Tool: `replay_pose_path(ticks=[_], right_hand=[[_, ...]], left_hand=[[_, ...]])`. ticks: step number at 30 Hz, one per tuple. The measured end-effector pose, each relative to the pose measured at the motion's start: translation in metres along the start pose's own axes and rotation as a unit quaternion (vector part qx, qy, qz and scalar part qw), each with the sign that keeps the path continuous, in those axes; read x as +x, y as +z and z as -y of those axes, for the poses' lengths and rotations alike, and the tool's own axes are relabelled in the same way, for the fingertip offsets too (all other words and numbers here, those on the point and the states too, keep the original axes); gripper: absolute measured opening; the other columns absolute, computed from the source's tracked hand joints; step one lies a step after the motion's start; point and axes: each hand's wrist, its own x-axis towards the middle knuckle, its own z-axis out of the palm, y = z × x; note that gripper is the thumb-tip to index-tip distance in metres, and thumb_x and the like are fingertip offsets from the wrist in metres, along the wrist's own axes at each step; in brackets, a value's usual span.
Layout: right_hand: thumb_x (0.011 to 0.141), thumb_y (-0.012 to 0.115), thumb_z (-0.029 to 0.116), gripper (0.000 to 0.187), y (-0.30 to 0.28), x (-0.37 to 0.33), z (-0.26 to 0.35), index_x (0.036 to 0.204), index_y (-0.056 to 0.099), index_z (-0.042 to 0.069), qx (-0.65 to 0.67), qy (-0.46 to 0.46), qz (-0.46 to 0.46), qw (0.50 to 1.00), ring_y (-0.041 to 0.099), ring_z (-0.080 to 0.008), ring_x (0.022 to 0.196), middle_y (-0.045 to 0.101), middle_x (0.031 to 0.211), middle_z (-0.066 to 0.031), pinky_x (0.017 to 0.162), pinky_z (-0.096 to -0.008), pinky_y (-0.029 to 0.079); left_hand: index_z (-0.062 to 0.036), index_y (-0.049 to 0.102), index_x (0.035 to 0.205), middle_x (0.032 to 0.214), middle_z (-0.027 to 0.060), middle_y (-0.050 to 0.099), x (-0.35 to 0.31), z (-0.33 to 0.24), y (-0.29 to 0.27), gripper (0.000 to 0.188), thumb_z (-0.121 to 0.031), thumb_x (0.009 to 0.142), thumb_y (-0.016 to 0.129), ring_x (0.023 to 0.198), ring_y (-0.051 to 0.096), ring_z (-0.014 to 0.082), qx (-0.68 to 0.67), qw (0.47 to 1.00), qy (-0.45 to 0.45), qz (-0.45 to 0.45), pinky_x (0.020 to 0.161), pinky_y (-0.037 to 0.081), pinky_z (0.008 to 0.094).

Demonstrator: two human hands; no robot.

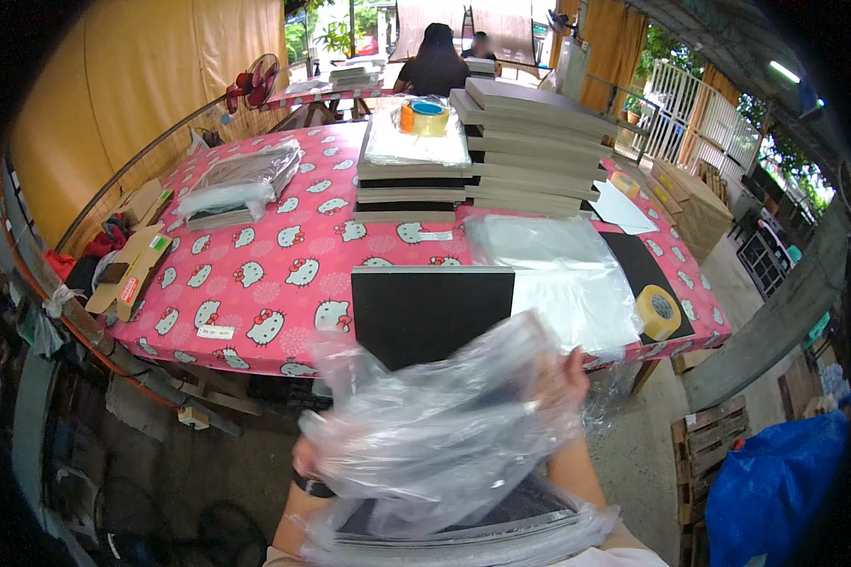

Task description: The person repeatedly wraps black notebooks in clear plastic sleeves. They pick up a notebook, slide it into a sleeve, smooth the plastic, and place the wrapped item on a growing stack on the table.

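A crumpled clear plastic bag is spread between my hands, blurred by motion. My right hand grips its right side, with fingertips showing past the film. My left hand, above a dark wristband, is at the bag's left side; the plastic covers its fingers. Below the bag, close to my body, lies a stack of dark flat panels in clear film. Just beyond my hands, a black panel lies at the table's near edge, its lower part hidden by the plastic.
The pink patterned table holds a pile of flat clear bags, a tape roll, tall panel stacks and a wrapped bundle. Open cardboard lies at left. Two people sit beyond. A blue tarp and pallet stand right.
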Motion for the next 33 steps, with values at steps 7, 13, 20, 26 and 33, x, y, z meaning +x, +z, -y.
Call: replay_pose_path(ticks=[7,13,20,26,33], right_hand=[[0.077,0.055,0.022,0.044,0.005,0.009,-0.013,0.111,0.045,-0.004,-0.332,0.163,0.316,0.874,0.049,-0.0218,0.097,0.054,0.102,-0.0134,0.085,-0.0331,0.038],[0.085,0.033,0.045,0.054,0.005,-0.001,0.002,0.121,0.036,0.004,0.005,-0.188,0.056,0.981,0.036,-0.0209,0.112,0.04,0.12,-0.0137,0.093,-0.0392,0.03],[0.071,0.064,0.034,0.042,0.001,0.003,-0.015,0.089,0.058,-0.004,-0.332,0.273,0.342,0.835,0.054,-0.0242,0.08,0.055,0.095,-0.0186,0.07,-0.0355,0.042],[0.066,0.055,0.006,0.024,-0.001,0.046,0.045,0.089,0.06,-0.002,-0.723,0.025,-0.116,0.681,0.044,-0.0055,0.055,0.049,0.061,0.0028,0.049,-0.0195,0.034],[0.07,0.051,0.007,0.054,-0.044,0.085,0.032,0.121,0.041,0.016,-0.886,-0.058,-0.195,0.417,0.043,-0.0323,0.048,0.047,0.051,-0.0172,0.054,-0.033,0.04]], left_hand=[[-0.0049,0.043,0.113,0.102,0.013,0.052,0.066,-0.064,0.075,0.067,-0.061,0.076,0.036,0.088,0.052,0.0241,-0.557,0.81,-0.133,-0.126,0.074,0.044,0.0388],[-0.001,0.039,0.115,0.088,0.0066,0.054,-0.014,0.033,-0.01,0.074,-0.053,0.066,0.056,0.073,0.051,0.015,-0.112,0.984,-0.124,0.058,0.061,0.044,0.0264],[-0.0017,0.034,0.119,0.089,0.0072,0.056,0.044,-0.037,-0.003,0.072,-0.032,0.062,0.066,0.071,0.055,0.0144,-0.353,0.92,-0.039,-0.166,0.063,0.044,0.0245],[-0.0042,0.035,0.119,0.087,0.0076,0.058,0.106,-0.056,-0.034,0.063,-0.012,0.065,0.065,0.071,0.056,0.0137,0.082,0.992,-0.097,0.025,0.063,0.044,0.0247],[-0.0145,0.049,0.113,0.083,0.0086,0.059,0.178,-0.023,-0.025,0.05,-0.008,0.065,0.061,0.066,0.056,0.0208,0.581,0.812,0.002,-0.057,0.058,0.042,0.0286]])
